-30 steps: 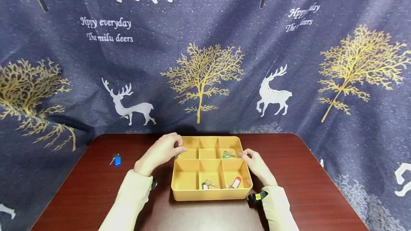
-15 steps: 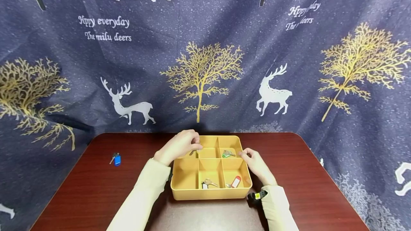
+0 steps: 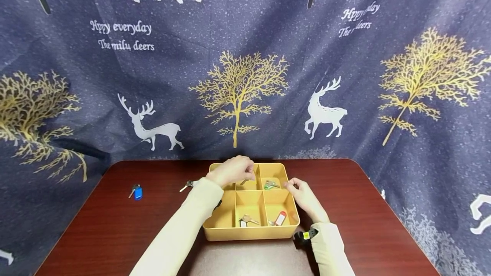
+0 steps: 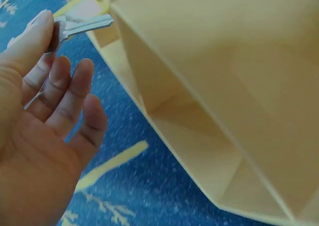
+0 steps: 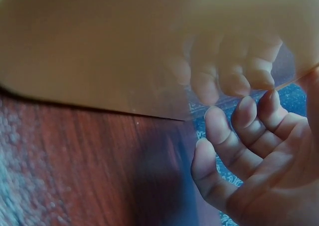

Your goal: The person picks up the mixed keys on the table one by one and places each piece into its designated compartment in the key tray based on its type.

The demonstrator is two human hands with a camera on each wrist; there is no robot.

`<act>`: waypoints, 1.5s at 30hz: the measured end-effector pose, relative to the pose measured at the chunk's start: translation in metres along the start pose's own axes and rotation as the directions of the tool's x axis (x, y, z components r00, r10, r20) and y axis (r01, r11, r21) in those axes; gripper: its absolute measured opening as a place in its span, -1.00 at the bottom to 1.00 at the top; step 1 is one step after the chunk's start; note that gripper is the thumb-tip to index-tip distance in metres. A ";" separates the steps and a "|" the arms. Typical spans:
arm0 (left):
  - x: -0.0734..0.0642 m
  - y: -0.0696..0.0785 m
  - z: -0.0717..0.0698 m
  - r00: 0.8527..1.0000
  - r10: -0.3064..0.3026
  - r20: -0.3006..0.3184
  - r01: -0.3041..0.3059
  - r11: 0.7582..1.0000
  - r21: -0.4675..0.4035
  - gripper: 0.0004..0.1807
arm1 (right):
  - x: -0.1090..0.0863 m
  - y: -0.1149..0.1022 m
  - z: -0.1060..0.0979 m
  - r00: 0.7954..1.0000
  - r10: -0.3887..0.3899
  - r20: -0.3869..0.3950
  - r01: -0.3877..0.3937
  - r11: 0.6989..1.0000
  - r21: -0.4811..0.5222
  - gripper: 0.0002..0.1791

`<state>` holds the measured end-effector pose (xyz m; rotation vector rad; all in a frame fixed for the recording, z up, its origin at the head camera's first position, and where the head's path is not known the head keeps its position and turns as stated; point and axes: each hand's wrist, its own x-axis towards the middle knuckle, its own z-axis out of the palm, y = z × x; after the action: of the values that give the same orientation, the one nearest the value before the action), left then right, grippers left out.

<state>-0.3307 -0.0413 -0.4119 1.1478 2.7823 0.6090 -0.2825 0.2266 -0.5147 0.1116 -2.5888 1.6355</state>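
Observation:
My left hand (image 3: 234, 170) is over the back middle compartment of the yellow divided box (image 3: 249, 233). Between thumb and finger it pinches a key (image 4: 87, 27) with a yellow-edged tag (image 4: 89, 7) behind it; the other fingers are loosely bent. At the box's right wall is my right hand (image 3: 304, 197), its thumb at the rim and its bent fingertips (image 5: 216, 123) against the outer side. Inside the box lie a green-tagged key (image 3: 270, 185) at back right, a key with a black-and-white tag (image 3: 248, 220) at front middle, and a red-tagged key (image 3: 280, 218) at front right.
On the dark red table (image 3: 153, 225), left of the box, lie a key with a blue tag (image 3: 138, 193) and another key (image 3: 187, 185), partly hidden by the left sleeve. A dark blue cloth (image 3: 245, 33) with deer and trees hangs behind the table.
My left hand has moved right with the key, from the box's back left corner to the back middle compartment. A key on the table has come into sight behind it. My right hand stays put.

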 end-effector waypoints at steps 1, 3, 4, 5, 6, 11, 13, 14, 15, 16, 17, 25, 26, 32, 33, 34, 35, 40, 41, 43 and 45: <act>0.002 0.000 0.002 1.000 0.001 0.014 -0.001 1.000 0.001 -0.71 | 0.000 -0.001 0.000 1.000 0.002 0.000 -0.002 1.000 -0.001 -0.71; 0.006 0.000 0.005 0.999 0.000 0.035 0.000 1.000 0.006 -0.75 | -0.001 -0.003 -0.001 1.000 0.008 0.006 -0.008 1.000 0.002 -0.72; 0.008 0.000 0.006 0.999 -0.002 0.048 0.002 1.000 0.011 -0.76 | -0.001 -0.004 -0.001 1.000 0.013 0.012 -0.013 1.000 0.008 -0.73; 0.009 0.000 0.008 0.998 0.002 0.056 -0.003 1.000 0.019 -0.77 | -0.002 -0.005 -0.001 1.000 0.019 0.021 -0.019 1.000 0.014 -0.73; 0.010 0.000 0.010 0.998 0.005 0.066 -0.007 1.000 0.030 -0.78 | -0.003 -0.007 -0.002 0.999 0.024 0.029 -0.024 1.000 0.015 -0.73; 0.014 0.001 0.016 0.994 0.023 0.107 -0.033 0.995 0.096 -0.77 | -0.005 -0.010 -0.002 0.999 0.028 0.042 -0.030 0.999 0.030 -0.75; 0.017 0.001 0.018 0.992 0.012 0.123 -0.027 0.992 0.122 -0.77 | -0.004 -0.006 -0.001 0.999 0.022 0.029 -0.023 0.999 0.025 -0.75; 0.018 0.001 0.019 0.991 0.003 0.132 -0.021 0.991 0.131 -0.77 | -0.003 -0.004 -0.001 1.000 0.016 0.020 -0.016 1.000 0.024 -0.75; 0.019 0.001 0.020 0.990 -0.009 0.144 -0.011 0.990 0.138 -0.77 | -0.002 -0.003 -0.001 1.000 0.010 0.014 -0.010 1.000 0.024 -0.75; 0.020 0.000 0.022 0.988 -0.024 0.155 0.002 0.990 0.142 -0.78 | -0.001 0.000 0.000 1.000 0.004 0.010 -0.004 1.000 0.025 -0.75; 0.021 -0.001 0.024 0.986 -0.034 0.163 0.009 0.988 0.153 -0.77 | 0.000 0.001 0.000 1.000 -0.004 0.008 0.003 1.000 0.022 -0.74; 0.030 -0.008 0.041 0.979 -0.087 0.186 0.036 0.965 0.261 -0.54 | 0.000 0.004 0.001 0.999 -0.043 0.000 0.043 0.999 0.007 -0.74; 0.031 -0.008 0.042 0.979 -0.088 0.183 0.033 0.958 0.286 -0.52 | 0.001 0.003 0.001 0.999 -0.040 -0.003 0.040 0.999 0.004 -0.75; 0.037 -0.009 0.046 0.973 -0.116 0.198 0.032 0.923 0.384 -0.54 | 0.000 0.001 0.001 1.000 -0.021 -0.001 0.021 1.000 0.014 -0.75; 0.037 -0.009 0.046 0.973 -0.117 0.201 0.031 0.922 0.387 -0.54 | 0.000 0.001 0.001 1.000 -0.017 0.001 0.017 1.000 0.015 -0.74; 0.038 -0.009 0.046 0.973 -0.116 0.201 0.028 0.919 0.392 -0.55 | -0.001 0.001 0.001 1.000 -0.011 0.002 0.011 1.000 0.012 -0.74; 0.038 -0.010 0.046 0.972 -0.116 0.205 0.028 0.920 0.391 -0.54 | -0.001 0.001 0.001 1.000 -0.007 0.005 0.006 1.000 0.013 -0.74; 0.038 -0.011 0.044 0.968 -0.112 0.224 0.033 0.943 0.332 -0.58 | -0.006 -0.014 -0.002 0.999 0.013 0.030 -0.014 1.000 0.014 -0.74; 0.037 -0.010 0.043 0.967 -0.113 0.229 0.037 0.949 0.313 -0.65 | -0.008 -0.019 -0.003 0.999 0.014 0.039 -0.014 1.000 0.014 -0.74; 0.034 -0.007 0.039 0.963 -0.128 0.239 0.057 0.958 0.282 -0.86 | -0.012 -0.031 -0.006 0.999 0.014 0.051 -0.014 1.000 0.003 -0.73; 0.032 -0.003 0.035 0.961 -0.137 0.238 0.071 0.961 0.266 -0.86 | -0.016 -0.040 -0.007 0.998 0.002 0.057 -0.002 1.000 0.000 -0.73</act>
<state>-0.3483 -0.0094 -0.4422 1.0226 2.7275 0.0831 -0.2626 0.2162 -0.4770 0.1583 -2.6315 1.6571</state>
